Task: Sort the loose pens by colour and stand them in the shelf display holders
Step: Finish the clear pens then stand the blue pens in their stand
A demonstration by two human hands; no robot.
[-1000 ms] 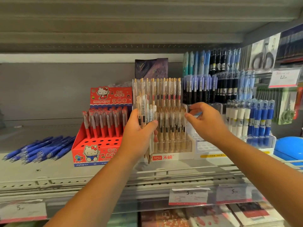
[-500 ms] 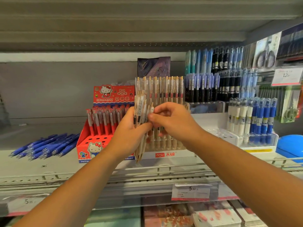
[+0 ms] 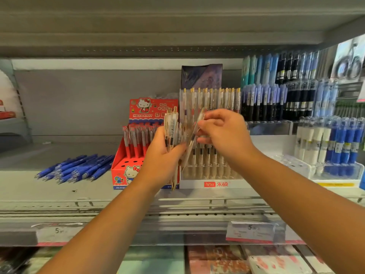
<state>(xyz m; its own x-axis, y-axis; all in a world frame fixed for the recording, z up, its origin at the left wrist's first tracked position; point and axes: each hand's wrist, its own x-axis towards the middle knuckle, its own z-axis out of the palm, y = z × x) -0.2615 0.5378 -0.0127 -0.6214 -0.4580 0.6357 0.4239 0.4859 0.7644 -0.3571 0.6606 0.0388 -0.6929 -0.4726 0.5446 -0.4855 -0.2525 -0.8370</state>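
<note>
My left hand [image 3: 161, 159] grips a bundle of clear pens with gold clips [image 3: 171, 127], held upright in front of the shelf. My right hand [image 3: 221, 131] pinches one clear pen [image 3: 194, 135], tilted and drawn a little away from the bundle. Behind both hands stands the white display holder [image 3: 215, 183] with rows of the same clear gold-clip pens [image 3: 213, 99]. To its left is a red cartoon-cat box [image 3: 126, 171] with red pens [image 3: 134, 139] standing at its back. A loose heap of blue pens [image 3: 77, 169] lies on the shelf at left.
A clear tiered holder [image 3: 335, 175] at right carries white and blue pens, with dark and light blue pens [image 3: 276, 99] racked behind it. Price tags [image 3: 250, 231] hang on the shelf's front rail. Notebooks lie on the shelf below. The shelf above hangs low overhead.
My right hand came from the white holder to the bundle, took one clear pen and has drawn it out to the right. My left hand kept its grip on the bundle.
</note>
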